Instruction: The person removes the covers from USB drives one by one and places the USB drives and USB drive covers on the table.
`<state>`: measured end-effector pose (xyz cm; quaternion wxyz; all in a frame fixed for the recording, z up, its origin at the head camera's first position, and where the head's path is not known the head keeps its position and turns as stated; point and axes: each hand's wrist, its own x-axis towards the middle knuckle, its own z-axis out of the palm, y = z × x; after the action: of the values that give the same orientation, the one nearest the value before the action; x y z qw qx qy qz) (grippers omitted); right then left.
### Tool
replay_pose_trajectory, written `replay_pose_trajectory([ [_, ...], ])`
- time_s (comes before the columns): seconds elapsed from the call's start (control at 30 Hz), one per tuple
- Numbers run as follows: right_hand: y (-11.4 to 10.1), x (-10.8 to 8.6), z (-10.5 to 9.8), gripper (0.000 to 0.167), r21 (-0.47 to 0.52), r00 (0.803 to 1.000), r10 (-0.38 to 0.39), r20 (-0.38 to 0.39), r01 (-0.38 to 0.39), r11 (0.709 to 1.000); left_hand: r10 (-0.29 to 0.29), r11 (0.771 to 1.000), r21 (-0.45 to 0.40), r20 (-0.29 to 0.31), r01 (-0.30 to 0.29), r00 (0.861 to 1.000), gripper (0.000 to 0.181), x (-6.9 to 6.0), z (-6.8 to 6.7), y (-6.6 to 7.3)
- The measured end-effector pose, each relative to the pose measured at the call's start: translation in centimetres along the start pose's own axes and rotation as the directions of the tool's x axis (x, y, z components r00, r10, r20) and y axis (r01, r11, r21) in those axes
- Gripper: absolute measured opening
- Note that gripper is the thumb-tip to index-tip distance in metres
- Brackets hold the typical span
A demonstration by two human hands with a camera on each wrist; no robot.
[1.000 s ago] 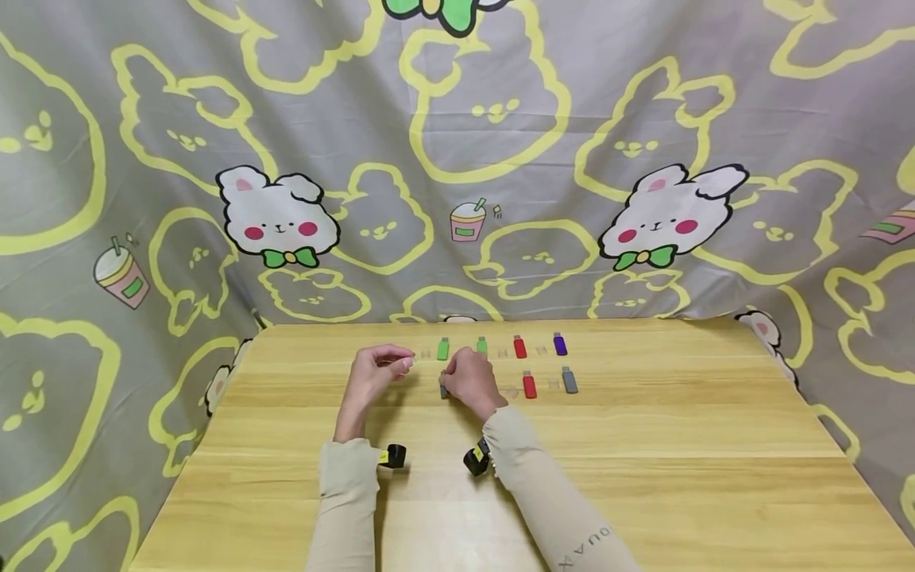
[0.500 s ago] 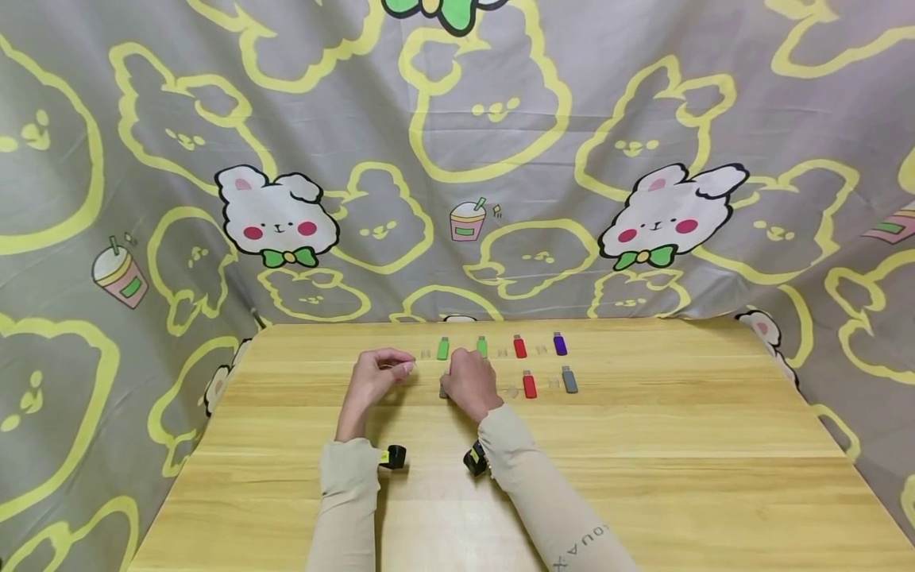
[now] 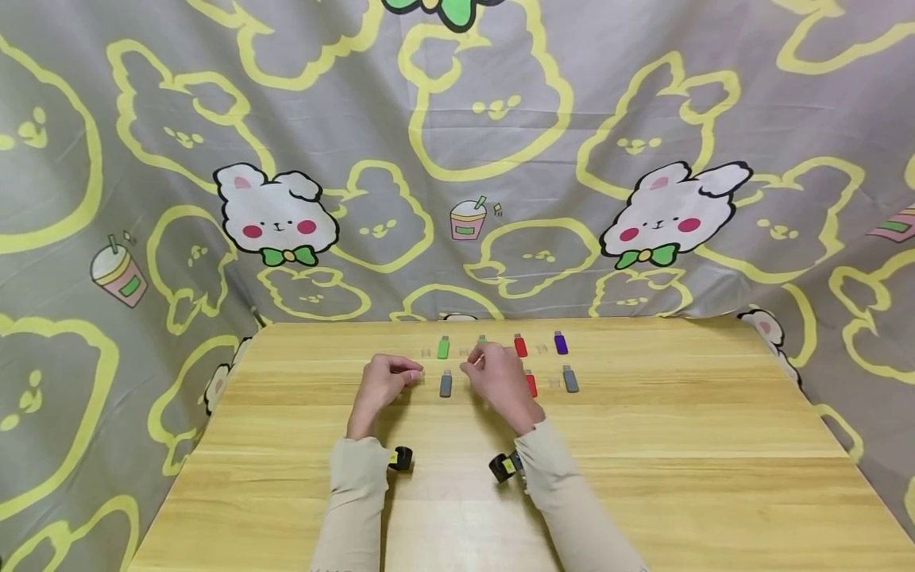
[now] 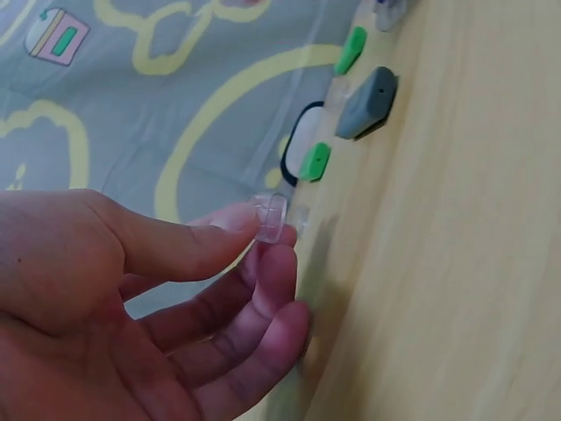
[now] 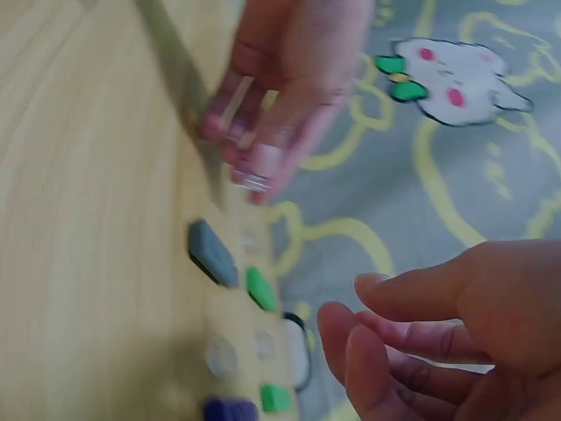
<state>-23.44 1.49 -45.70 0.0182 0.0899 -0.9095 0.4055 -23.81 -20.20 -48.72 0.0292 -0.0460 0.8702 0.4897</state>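
My left hand (image 3: pixel 381 389) pinches a small clear plastic cap (image 4: pixel 272 217) between thumb and fingertips, just left of a grey USB stick (image 3: pixel 446 384). That stick lies on the table with its metal plug pointing away. My right hand (image 3: pixel 500 381) hovers to the right of the grey stick, fingers loosely bent, with nothing between them in the right wrist view. It hides part of a green USB stick (image 5: pixel 276 398) and a red USB stick (image 3: pixel 532 384) in the head view. A purple USB stick (image 5: pixel 230 410) beneath it shows only in the wrist views.
The back row holds another green USB stick (image 3: pixel 444 348), a red one (image 3: pixel 520 346) and a purple one (image 3: pixel 561 344). A second grey stick (image 3: pixel 570 380) ends the front row. Clear caps, such as one cap (image 3: pixel 542 349), lie between sticks. A patterned curtain (image 3: pixel 372 262) borders the wooden table (image 3: pixel 643 477).
My right hand has left the grey USB stick and moved right, so the stick now shows whole. The left hand has shifted slightly right towards it with the cap.
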Motion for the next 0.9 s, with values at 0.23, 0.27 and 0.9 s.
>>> replay_pose_trajectory([
  [0.23, 1.9, -1.6, -4.2, 0.010, 0.112, 0.999, 0.031, -0.008, -0.030, 0.993, -0.015, 0.996, 0.093, 0.012, 0.014, 1.000, 0.003, 0.0, 0.5, 0.1],
  [0.27, 2.2, -1.8, -4.8, 0.010, 0.130, 0.999, 0.037, -0.004, -0.037, 0.991, -0.020, 0.994, 0.105, 0.018, 0.018, 1.000, 0.003, 0.0, 0.5, 0.1],
  [0.9, 9.0, -3.5, -10.2, 0.014, 0.229, 0.994, 0.092, -0.056, -0.077, 0.970, 0.037, 0.986, 0.163, -0.007, -0.035, 0.999, 0.005, -0.1, 1.4, -0.2],
])
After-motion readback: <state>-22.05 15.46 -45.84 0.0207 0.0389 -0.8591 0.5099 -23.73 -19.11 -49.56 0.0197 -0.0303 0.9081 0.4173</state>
